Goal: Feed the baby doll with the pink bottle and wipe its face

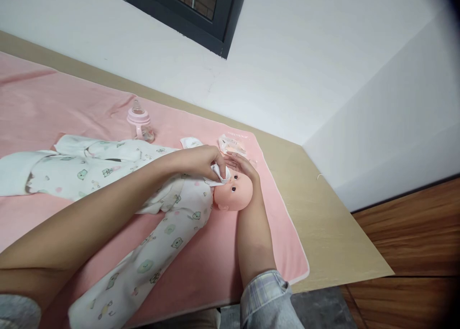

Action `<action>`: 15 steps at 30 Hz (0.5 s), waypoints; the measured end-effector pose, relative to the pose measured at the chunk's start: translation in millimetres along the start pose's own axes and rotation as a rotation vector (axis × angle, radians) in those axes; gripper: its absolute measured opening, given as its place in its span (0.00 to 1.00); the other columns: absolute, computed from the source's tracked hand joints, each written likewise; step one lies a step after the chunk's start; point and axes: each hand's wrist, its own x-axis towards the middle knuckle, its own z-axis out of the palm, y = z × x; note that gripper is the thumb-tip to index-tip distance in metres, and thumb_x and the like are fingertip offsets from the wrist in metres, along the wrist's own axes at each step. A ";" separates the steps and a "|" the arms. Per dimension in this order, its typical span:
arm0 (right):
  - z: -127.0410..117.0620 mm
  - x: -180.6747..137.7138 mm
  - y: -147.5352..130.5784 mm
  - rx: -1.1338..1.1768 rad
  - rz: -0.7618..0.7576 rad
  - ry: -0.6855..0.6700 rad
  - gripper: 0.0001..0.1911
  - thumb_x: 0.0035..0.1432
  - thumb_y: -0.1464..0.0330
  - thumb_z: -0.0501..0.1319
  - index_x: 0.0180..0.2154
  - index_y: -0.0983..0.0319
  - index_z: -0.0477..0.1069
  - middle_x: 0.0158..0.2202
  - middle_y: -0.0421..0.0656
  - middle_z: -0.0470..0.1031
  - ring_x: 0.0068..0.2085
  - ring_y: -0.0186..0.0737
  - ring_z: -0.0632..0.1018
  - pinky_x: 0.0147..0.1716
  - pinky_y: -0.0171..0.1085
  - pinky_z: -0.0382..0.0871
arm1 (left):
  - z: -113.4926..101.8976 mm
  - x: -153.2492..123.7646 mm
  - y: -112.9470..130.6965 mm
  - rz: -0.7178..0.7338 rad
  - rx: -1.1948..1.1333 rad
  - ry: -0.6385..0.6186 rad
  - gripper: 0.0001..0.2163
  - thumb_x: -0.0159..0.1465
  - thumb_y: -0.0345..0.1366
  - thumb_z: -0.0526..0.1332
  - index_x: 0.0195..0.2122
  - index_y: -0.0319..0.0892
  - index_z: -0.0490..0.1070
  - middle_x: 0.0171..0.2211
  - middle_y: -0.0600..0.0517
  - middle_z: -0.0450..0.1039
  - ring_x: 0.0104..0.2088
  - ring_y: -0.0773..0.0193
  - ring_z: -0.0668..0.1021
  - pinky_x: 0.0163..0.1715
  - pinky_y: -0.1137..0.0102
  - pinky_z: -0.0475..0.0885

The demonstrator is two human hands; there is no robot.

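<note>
A baby doll (240, 195) in white printed clothes (190, 199) lies on its back, its head toward the right. My left hand (205, 160) is closed on a white cloth (225, 176), which it presses at the doll's mouth; the cloth is partly hidden by the fingers. Against the far side of the doll's head rests my right hand (241, 164), its fingers stretched out and the wrist curving round the top of the head. Under the doll spreads a pink blanket (201, 271).
Beyond the doll's body stands a pink-lidded baby bottle (139, 123). A crumpled clear packet (232, 144) lies just behind my right hand. The wooden tabletop (323, 233) extends past the blanket to the right, with a white wall (280, 70) and a dark-framed window (220, 27) behind.
</note>
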 end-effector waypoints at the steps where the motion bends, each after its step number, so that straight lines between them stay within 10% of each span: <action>1: -0.1 0.1 -0.1 -0.004 0.002 0.004 0.14 0.57 0.62 0.64 0.45 0.58 0.71 0.42 0.44 0.80 0.49 0.44 0.79 0.56 0.48 0.70 | -0.3 0.2 -0.8 0.006 -0.001 0.001 0.11 0.53 0.34 0.62 0.36 0.43 0.81 0.30 0.54 0.77 0.28 0.65 0.74 0.27 0.74 0.62; 15: 5.1 -4.9 -3.0 -0.011 -0.009 0.007 0.17 0.55 0.60 0.66 0.45 0.60 0.71 0.42 0.44 0.80 0.49 0.43 0.78 0.56 0.46 0.70 | -3.6 0.9 -8.7 -0.016 0.008 0.082 0.10 0.54 0.37 0.62 0.35 0.43 0.81 0.29 0.54 0.77 0.29 0.63 0.75 0.32 0.74 0.65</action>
